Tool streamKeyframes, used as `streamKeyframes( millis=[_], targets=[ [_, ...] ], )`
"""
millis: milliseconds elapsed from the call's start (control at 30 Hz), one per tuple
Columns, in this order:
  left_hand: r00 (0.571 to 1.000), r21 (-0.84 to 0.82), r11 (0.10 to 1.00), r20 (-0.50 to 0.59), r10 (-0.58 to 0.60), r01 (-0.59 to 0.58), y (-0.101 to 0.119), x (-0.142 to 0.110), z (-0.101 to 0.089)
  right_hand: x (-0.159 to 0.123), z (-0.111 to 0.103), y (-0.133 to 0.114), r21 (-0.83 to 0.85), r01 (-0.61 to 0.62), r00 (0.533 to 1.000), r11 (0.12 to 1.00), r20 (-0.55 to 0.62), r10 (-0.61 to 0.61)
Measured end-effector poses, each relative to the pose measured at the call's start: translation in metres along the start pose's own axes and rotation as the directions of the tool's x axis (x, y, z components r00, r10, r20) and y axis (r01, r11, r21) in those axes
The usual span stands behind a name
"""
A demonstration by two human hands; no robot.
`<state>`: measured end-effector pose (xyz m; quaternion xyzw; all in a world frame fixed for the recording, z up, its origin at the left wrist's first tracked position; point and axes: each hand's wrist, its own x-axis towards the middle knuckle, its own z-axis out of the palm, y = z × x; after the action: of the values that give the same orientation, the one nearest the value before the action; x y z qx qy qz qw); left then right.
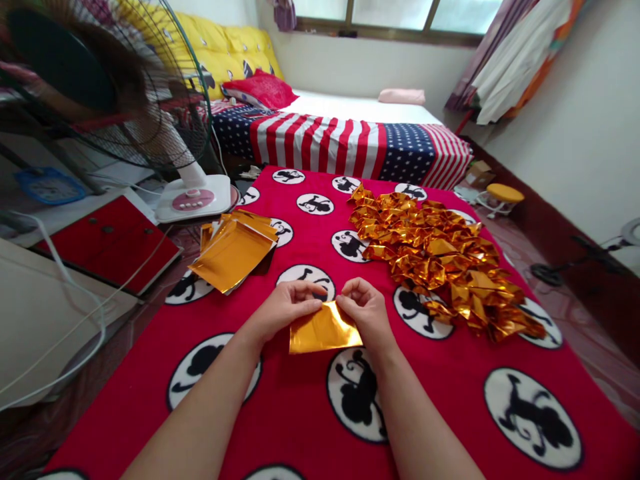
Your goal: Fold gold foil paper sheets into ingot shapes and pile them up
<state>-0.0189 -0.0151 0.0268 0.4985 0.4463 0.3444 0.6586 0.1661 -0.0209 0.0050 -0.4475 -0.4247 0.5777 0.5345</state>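
A shiny gold foil paper [325,330] is held by its far edge between my two hands, above the red cloth. My left hand [290,305] pinches its left part with thumb and fingers. On the right, my right hand [366,310] grips the other upper corner the same way. A stack of flat gold foil sheets [235,252] lies beyond my left hand, at the table's left edge. To the right spreads a large heap of folded gold foil pieces [440,257]; the nearer ones lie a little way from my right hand.
The red patterned cloth [425,400] covers the table. An electric fan [195,193] stands at the left, beside a red flat box [107,240] and white cables. Behind is a bed [320,143] with a striped cover. A yellow stool [505,193] is on the floor at right.
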Motion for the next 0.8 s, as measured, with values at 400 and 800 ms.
streamKeyframes(
  millis=[400, 800],
  targets=[
    [0.999, 0.285, 0.957, 0.021, 0.047, -0.051, 0.003, -0.001, 0.006, -0.006, 0.003, -0.002, 0.033, 0.014, 0.986, 0.999, 0.163, -0.019],
    [0.955, -0.467, 0.853, -0.273, 0.114, -0.235, -0.007, 0.013, 0.023, -0.005, 0.010, -0.007, 0.160, 0.086, 0.994, 0.983, 0.052, -0.095]
  ],
)
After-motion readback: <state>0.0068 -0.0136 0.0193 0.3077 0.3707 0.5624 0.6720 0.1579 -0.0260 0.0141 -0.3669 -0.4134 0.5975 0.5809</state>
